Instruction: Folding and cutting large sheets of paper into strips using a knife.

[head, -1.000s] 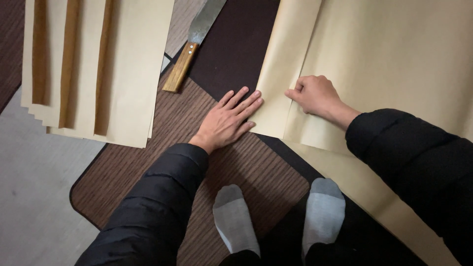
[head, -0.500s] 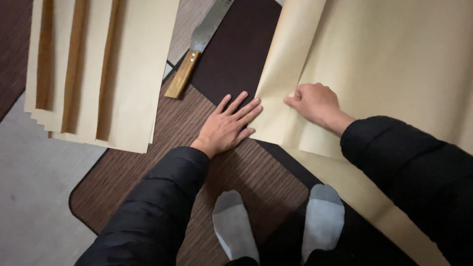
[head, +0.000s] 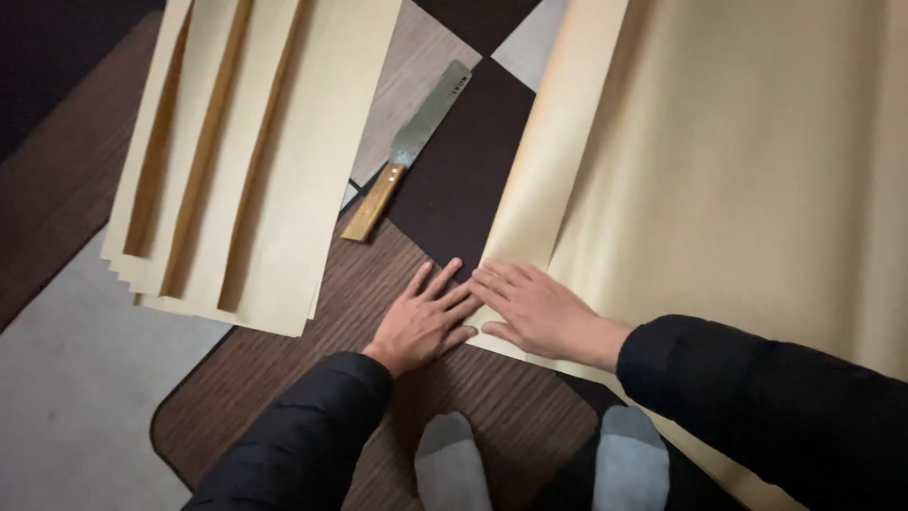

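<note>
At far left a stack of folded tan paper strips [head: 241, 161] lies on the floor mat [head: 284, 369]. Just right of it lies a knife [head: 409, 151] with a wooden handle, blade pointing away from you, apart from both hands. Your left hand [head: 423, 322] lies flat on the mat, fingers spread, fingertips at the edge of the large tan paper sheet [head: 738, 170]. Your right hand [head: 534, 308] presses flat, fingers spread, on that sheet's folded near corner. Your grey socks [head: 454, 464] show below.

Floor covered by patchwork mat [head: 284, 378]: brown wood-grain panel in middle, dark brown square above, grey panel at left, beige and pale squares at top. Light dim, warm.
</note>
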